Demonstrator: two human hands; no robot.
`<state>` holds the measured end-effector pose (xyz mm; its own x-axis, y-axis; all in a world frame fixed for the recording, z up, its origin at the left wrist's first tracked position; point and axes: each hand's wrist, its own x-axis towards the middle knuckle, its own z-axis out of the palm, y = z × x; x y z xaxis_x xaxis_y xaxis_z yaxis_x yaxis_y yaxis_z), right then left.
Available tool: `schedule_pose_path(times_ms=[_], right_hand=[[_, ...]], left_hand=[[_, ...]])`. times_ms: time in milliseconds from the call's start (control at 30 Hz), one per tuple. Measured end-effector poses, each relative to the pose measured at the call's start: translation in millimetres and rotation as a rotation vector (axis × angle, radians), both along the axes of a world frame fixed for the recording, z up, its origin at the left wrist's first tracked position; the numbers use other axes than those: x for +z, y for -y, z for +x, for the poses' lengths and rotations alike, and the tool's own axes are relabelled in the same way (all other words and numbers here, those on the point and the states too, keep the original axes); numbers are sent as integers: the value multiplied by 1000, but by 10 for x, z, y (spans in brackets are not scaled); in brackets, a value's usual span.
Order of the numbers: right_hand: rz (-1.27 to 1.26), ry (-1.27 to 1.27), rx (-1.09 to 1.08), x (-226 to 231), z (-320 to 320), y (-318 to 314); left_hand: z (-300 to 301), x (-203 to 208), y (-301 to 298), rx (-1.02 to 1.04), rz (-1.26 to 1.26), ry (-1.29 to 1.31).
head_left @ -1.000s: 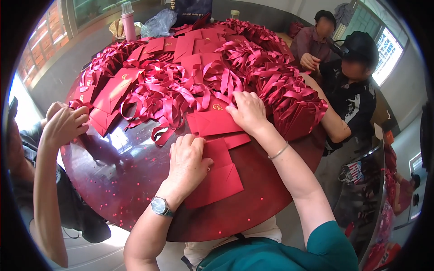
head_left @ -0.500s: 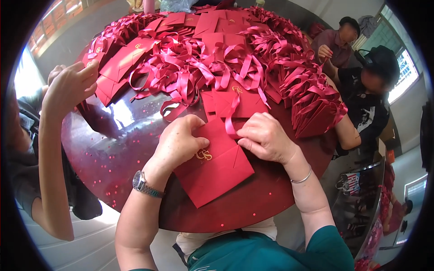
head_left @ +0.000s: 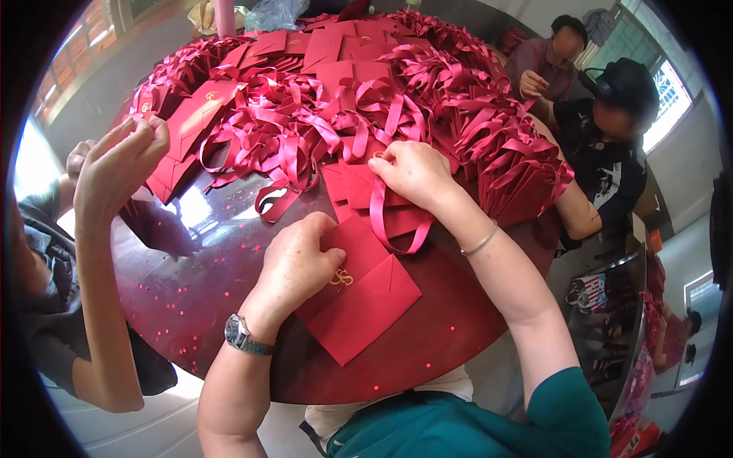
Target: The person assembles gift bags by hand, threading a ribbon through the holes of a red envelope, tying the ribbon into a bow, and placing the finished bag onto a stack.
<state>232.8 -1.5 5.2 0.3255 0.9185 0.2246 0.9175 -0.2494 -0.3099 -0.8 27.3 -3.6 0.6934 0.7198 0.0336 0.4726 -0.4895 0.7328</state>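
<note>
A flat red paper gift bag (head_left: 365, 311) with a gold emblem lies tilted at the table's near edge. My left hand (head_left: 299, 259) grips its upper left side, thumb on top near the emblem. My right hand (head_left: 413, 172) is raised beyond the bag's top edge, over other red bags, its fingers pinched on a pink-red ribbon (head_left: 377, 214). The ribbon hangs from those fingers in a loop down to the bag's top right edge. Whether it is fastened to the bag I cannot tell. More red bags (head_left: 345, 188) lie beneath my right hand.
Heaps of red bags with ribbon handles (head_left: 508, 149) cover the table's far half. Loose ribbons (head_left: 294, 126) tangle in the middle. The dark glossy table (head_left: 191, 305) is speckled with red dots. Another person's hand (head_left: 122, 156) is raised at left; two people sit at right.
My right hand has moved up and away from me, drawing the ribbon out into a longer loop. My left hand keeps its hold on the bag. The view has shifted slightly.
</note>
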Motion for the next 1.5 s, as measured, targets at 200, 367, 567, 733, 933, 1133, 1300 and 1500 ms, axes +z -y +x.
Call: schedule_pose_path(times_ms=[200, 367, 567, 733, 933, 1133, 1300, 1500], right_hand=[[243, -162, 42, 0, -94, 129], [250, -543, 238, 209, -591, 593], [225, -190, 379, 164, -807, 773], [222, -67, 366, 80, -808, 797], [265, -54, 318, 2, -812, 762], [295, 37, 331, 19, -879, 724], [245, 257, 353, 20, -959, 754], [245, 68, 376, 32, -845, 769]], left_hand=[[33, -47, -27, -18, -135, 74], [-11, 2, -18, -55, -297, 106], [-24, 72, -49, -78, -573, 153], [-3, 61, 1, -22, -636, 180], [3, 115, 40, 37, -615, 185], [-17, 151, 82, 59, -497, 186], [41, 93, 192, -15, -130, 264], [45, 128, 268, -16, 47, 241]])
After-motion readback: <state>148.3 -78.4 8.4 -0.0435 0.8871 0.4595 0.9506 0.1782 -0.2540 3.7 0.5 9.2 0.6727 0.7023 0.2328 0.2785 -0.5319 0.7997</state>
